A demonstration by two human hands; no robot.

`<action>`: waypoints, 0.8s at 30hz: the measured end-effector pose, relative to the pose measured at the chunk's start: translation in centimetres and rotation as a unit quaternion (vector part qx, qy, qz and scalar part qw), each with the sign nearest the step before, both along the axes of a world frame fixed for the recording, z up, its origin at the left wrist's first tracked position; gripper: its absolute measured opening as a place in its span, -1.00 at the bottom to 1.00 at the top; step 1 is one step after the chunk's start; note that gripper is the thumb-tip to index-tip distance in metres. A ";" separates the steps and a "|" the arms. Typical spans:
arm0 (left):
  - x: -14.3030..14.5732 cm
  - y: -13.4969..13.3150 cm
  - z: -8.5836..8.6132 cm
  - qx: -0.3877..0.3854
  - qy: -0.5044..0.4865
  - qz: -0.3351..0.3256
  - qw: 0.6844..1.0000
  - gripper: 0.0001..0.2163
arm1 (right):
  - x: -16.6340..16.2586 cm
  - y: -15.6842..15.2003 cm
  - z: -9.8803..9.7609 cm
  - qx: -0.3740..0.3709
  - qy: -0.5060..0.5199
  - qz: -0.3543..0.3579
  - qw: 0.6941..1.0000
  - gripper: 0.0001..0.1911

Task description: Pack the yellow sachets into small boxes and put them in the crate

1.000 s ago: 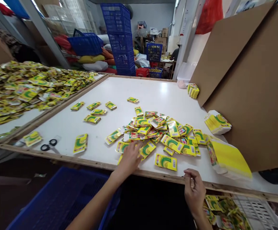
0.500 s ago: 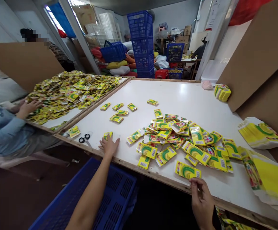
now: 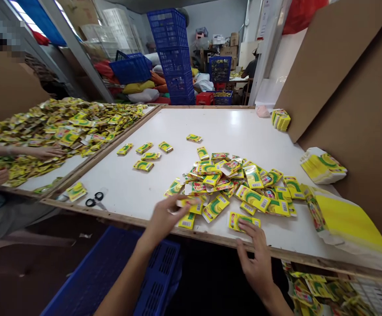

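My left hand [image 3: 165, 219] is at the front left of a loose pile of yellow-and-green packets [image 3: 212, 180]. Its fingers are closed on a small yellow packet [image 3: 188, 202], which is blurred and partly covered. My right hand [image 3: 255, 254] rests its fingertips on a flat yellow packet [image 3: 235, 220] near the table's front edge. The thumb is spread apart from those fingers, and the hand does not grip the packet.
Several packets [image 3: 143, 165] lie apart on the white table [image 3: 167, 123]. Scissors [image 3: 95, 200] are near the front left edge. Stacked yellow cartons [image 3: 345, 219] line the right side. Below is a blue crate [image 3: 112, 263]. A co-worker's hands reach into a big packet heap [image 3: 69, 127].
My left hand has left its spot by the scissors and moved right to the pile; the packet there is gone. My right hand now lies on the front packet. The view has turned right.
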State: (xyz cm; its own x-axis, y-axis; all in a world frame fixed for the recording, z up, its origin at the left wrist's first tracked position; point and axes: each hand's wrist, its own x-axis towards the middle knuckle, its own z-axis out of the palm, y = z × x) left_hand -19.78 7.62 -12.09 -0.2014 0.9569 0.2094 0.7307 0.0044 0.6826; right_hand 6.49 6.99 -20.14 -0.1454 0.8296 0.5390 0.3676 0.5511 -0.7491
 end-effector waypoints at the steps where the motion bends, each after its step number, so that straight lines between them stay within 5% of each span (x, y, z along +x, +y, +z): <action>1: 2.2 0.0 0.2 -0.025 -0.003 -0.087 0.996 -0.77 | -0.2 0.4 0.5 -0.001 -0.023 0.027 0.999 -0.63; 4: 7.6 0.9 -0.9 -0.039 -0.005 -0.225 0.973 -0.84 | -0.6 1.6 0.7 -0.042 -0.022 0.071 0.996 -0.61; 7: 9.7 2.0 -3.6 0.007 -0.067 -0.181 0.981 -0.74 | -0.5 2.6 -0.6 -0.111 0.066 0.030 0.991 -0.74; 14: 8.8 1.9 -8.7 0.032 -0.275 -0.091 0.956 -0.75 | -1.6 3.3 -3.7 -0.142 0.135 0.044 0.980 -0.75; 24: 6.3 2.2 -9.3 0.026 -0.298 -0.097 0.949 -0.76 | -2.8 5.7 -2.9 -0.174 0.072 0.145 0.971 -0.67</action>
